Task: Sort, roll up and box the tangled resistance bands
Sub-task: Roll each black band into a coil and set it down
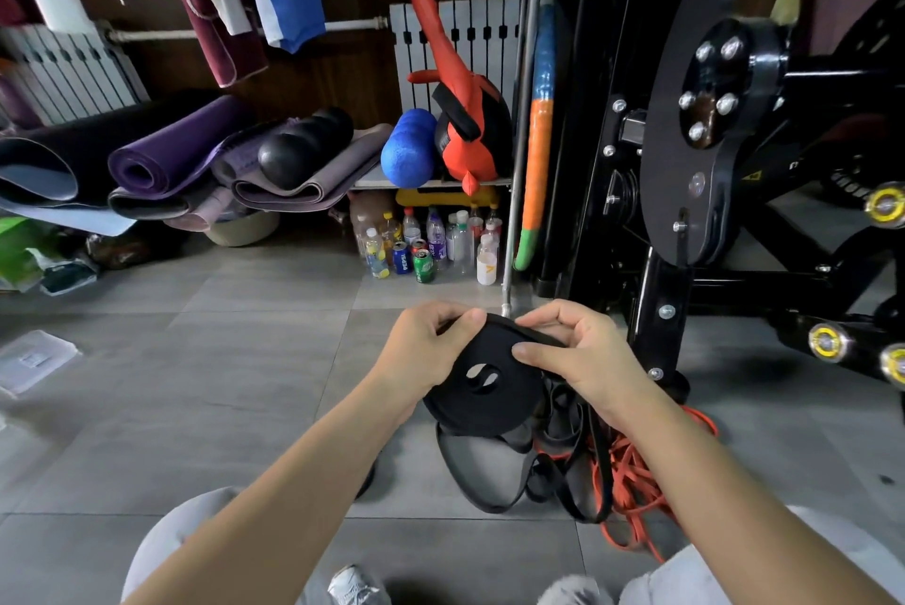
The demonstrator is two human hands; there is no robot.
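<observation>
Rolling step here: the left hand (421, 349) curls round the black band coil (482, 389), thumb on its rim, while the right hand (583, 354) pinches the outer wrap. The coil is held just above the tangled pile (631, 472) on the floor. It looks flat, tightly wound, with a small open core. The loose end is hidden behind the right hand, probably trailing down. Next call: wind the rest on taut, then carry it to the clear plastic box (34, 359), well off left.

Read "PEPSI" down side of blue can (400, 257) on floor. Lettering on adjacent green can (423, 266) not legible.
</observation>
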